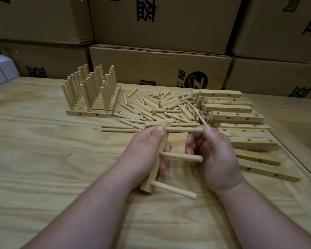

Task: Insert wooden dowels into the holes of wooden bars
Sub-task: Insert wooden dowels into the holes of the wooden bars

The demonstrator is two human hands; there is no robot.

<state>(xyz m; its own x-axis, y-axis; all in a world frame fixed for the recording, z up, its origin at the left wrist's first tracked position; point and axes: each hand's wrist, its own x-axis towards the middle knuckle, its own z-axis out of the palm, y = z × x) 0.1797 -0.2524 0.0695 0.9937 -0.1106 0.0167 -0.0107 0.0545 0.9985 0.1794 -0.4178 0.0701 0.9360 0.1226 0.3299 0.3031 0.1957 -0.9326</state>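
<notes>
My left hand grips a wooden bar held on end above the table, its holes facing right. Three dowels stick out of it to the right: a lower dowel, a middle dowel and a top dowel. My right hand pinches the outer end of the top dowel between thumb and fingers; its inner end meets the bar's top hole. A heap of loose dowels lies behind my hands. Empty bars are stacked at the right.
Finished bars with upright dowels stand in rows at the back left. Cardboard boxes wall off the far side of the plywood table. A white box sits at the far left.
</notes>
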